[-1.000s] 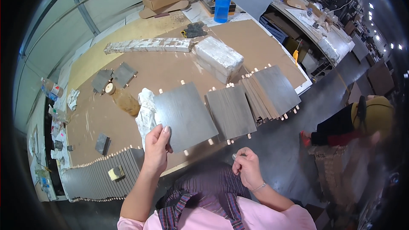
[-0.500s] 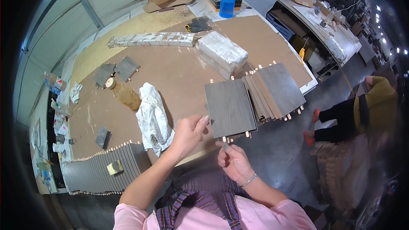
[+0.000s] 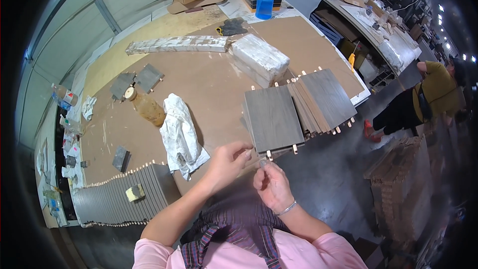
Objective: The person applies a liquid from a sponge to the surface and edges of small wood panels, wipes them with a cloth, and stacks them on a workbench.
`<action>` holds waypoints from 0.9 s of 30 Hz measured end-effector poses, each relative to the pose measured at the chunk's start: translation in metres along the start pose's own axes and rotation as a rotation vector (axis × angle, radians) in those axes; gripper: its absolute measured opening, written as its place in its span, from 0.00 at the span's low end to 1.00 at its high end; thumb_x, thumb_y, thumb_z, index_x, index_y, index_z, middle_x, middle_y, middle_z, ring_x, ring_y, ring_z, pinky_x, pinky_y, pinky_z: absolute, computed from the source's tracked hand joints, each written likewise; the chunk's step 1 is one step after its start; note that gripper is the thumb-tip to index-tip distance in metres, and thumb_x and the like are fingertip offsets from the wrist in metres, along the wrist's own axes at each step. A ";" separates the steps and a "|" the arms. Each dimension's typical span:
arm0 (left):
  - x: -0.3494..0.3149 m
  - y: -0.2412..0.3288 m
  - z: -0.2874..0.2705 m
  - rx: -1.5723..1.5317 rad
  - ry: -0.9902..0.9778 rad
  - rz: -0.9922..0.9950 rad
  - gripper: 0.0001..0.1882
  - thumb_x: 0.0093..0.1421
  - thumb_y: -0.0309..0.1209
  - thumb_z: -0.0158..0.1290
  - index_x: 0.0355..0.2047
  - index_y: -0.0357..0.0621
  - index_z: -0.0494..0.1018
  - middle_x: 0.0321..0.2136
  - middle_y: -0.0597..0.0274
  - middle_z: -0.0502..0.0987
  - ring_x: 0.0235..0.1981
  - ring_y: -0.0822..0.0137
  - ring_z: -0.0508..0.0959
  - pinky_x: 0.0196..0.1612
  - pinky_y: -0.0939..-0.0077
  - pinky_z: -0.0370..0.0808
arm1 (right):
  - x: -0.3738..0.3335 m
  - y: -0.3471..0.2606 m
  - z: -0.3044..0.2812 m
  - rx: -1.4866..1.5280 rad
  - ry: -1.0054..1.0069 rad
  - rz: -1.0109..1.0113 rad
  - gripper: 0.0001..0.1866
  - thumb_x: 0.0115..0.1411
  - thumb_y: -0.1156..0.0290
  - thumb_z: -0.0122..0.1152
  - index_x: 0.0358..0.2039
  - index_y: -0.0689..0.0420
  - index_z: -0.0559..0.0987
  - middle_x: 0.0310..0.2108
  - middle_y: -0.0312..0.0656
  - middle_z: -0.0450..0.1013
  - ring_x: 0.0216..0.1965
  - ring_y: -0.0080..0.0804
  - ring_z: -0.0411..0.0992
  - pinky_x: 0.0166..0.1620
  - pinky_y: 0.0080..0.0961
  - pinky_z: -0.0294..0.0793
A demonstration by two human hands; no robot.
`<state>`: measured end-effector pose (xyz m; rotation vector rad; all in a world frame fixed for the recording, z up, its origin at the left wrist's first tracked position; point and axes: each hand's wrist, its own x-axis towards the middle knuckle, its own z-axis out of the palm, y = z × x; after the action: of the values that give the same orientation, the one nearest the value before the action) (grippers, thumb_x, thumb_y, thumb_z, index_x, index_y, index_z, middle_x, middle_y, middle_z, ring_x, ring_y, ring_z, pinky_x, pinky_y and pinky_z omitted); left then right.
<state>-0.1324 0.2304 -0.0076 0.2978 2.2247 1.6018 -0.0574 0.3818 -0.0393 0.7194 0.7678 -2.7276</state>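
Observation:
A leaning stack of grey wood-grain boards with pale wooden dowels along the edges lies at the table's front right. A second row of such boards fans out beside it. My left hand is curled closed at the near left corner of the front stack; what its fingertips hold, if anything, is hidden. Just below the front dowels, my right hand pinches a small grey piece, too small to name, between thumb and fingers.
A long row of upright grey boards carries a small yellow sponge at front left. A white cloth, a brown-stained bottle and a wrapped white block lie mid-table. A blue bottle stands behind. A person is at right.
The front stack sits slightly farther right and away from me. My left hand has moved right and down to its corner; my right hand stays just below the dowels. The person at right has shifted.

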 end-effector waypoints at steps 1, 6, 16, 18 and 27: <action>-0.003 0.000 -0.001 -0.040 -0.014 -0.052 0.13 0.65 0.27 0.51 0.47 0.33 0.75 0.30 0.55 0.81 0.30 0.71 0.79 0.33 0.76 0.76 | -0.003 0.001 -0.002 0.001 0.002 -0.003 0.09 0.66 0.71 0.51 0.38 0.65 0.74 0.19 0.40 0.70 0.20 0.30 0.68 0.26 0.25 0.67; -0.015 -0.017 -0.002 -0.160 -0.027 -0.156 0.12 0.66 0.28 0.51 0.45 0.33 0.76 0.30 0.61 0.80 0.27 0.77 0.75 0.31 0.81 0.74 | -0.027 0.014 -0.019 -0.301 -0.073 -0.032 0.10 0.65 0.72 0.53 0.34 0.66 0.76 0.18 0.41 0.70 0.18 0.29 0.68 0.23 0.23 0.68; -0.030 -0.035 -0.003 -0.209 -0.076 -0.133 0.12 0.66 0.29 0.51 0.44 0.33 0.76 0.29 0.63 0.79 0.27 0.78 0.74 0.31 0.83 0.74 | -0.005 0.029 -0.189 -1.218 0.241 0.058 0.16 0.60 0.68 0.63 0.18 0.63 0.76 0.12 0.38 0.71 0.14 0.21 0.72 0.18 0.17 0.69; -0.035 -0.043 -0.010 -0.209 -0.017 -0.158 0.11 0.66 0.27 0.52 0.43 0.32 0.76 0.28 0.64 0.79 0.27 0.78 0.75 0.31 0.82 0.74 | -0.006 0.041 -0.244 -1.806 0.342 -0.334 0.11 0.57 0.63 0.64 0.27 0.59 0.82 0.22 0.46 0.77 0.24 0.42 0.76 0.32 0.34 0.76; -0.009 -0.070 -0.091 0.948 0.448 0.028 0.28 0.55 0.37 0.61 0.55 0.40 0.70 0.56 0.44 0.69 0.53 0.46 0.73 0.50 0.54 0.74 | -0.003 0.020 -0.233 -2.202 0.518 -0.233 0.11 0.53 0.70 0.61 0.38 0.50 0.85 0.37 0.49 0.79 0.44 0.50 0.75 0.47 0.45 0.74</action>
<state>-0.1598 0.1257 -0.0466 0.2182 3.2110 0.5239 0.0443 0.4904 -0.2203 0.5098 2.8334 -0.3507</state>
